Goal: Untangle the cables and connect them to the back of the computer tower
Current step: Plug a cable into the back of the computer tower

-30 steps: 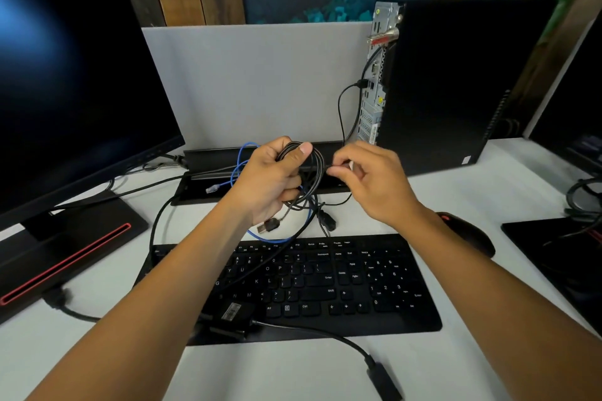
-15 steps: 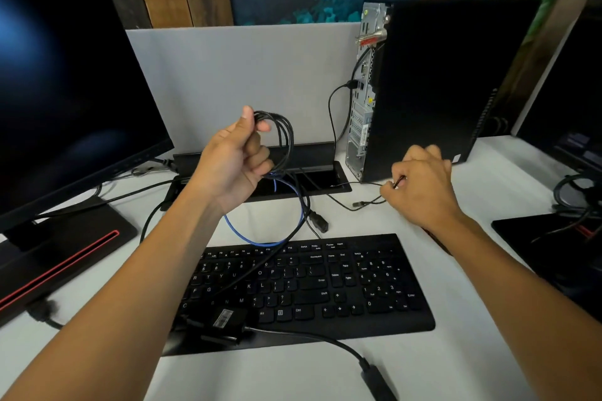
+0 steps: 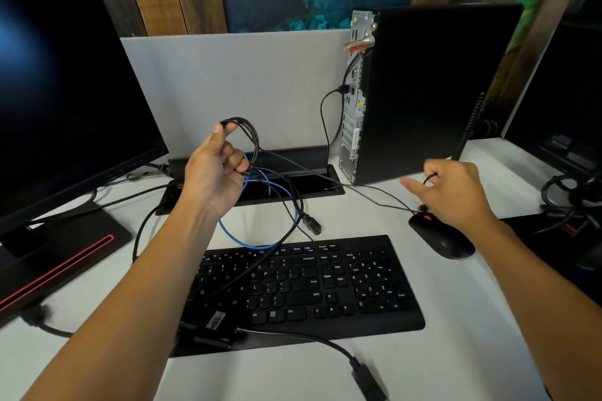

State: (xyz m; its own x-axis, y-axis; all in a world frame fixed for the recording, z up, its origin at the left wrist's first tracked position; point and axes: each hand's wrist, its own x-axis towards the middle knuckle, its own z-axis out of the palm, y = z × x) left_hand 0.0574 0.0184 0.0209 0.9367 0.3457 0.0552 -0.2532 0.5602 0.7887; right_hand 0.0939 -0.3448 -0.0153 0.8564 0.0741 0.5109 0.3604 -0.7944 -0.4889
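1. a bundle of black cables (image 3: pixel 248 137) is held raised above the table (image 3: pixel 456 352) by the left hand (image 3: pixel 213 172), fingers curled round it; a blue cable (image 3: pixel 247 239) loops down from it to the keyboard's far edge.
2. a thin black cable (image 3: pixel 365 194) is pinched by the right hand (image 3: pixel 456 192) and stretched roughly left to right between the two hands.
3. one computer tower (image 3: pixel 433 88) is stood upright, long axis vertical, its port side turned left; one cable is seen plugged into it.
4. one keyboard (image 3: pixel 309 286) is shown with readable keys "ctrl", "shift", "enter".
5. one mouse (image 3: pixel 439 238) is lain beneath the right hand.
6. one monitor (image 3: pixel 65 91) is stood at left.
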